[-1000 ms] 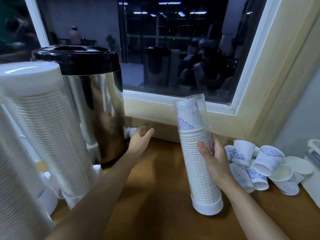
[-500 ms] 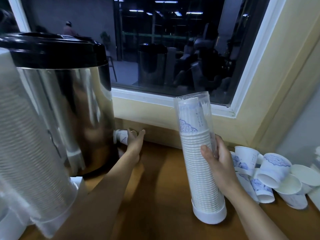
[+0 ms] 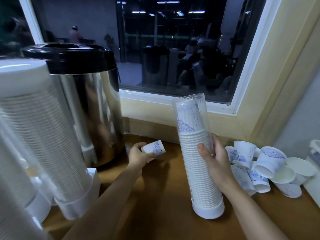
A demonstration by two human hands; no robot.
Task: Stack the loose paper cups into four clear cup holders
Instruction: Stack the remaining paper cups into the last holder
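Note:
A clear cup holder point(image 3: 195, 172) stands upright on the wooden counter, nearly full of stacked white paper cups with a blue pattern. My right hand point(image 3: 213, 157) grips it round the middle. My left hand point(image 3: 138, 155) holds a single paper cup point(image 3: 154, 148) on its side, low over the counter beside the steel urn. A heap of loose paper cups point(image 3: 265, 163) lies to the right of the holder, against the wall. Filled cup holders point(image 3: 41, 135) stand at the left, close to the camera.
A tall steel urn point(image 3: 86, 103) with a black lid stands at the back left. A dark window point(image 3: 173, 45) with a white frame runs behind the wooden counter point(image 3: 155, 205). A white container edge point(image 3: 315, 149) shows at the far right.
My left hand reached behind the urn, took hold of a cup there and drew it back out to the right. The right hand kept its grip on the holder.

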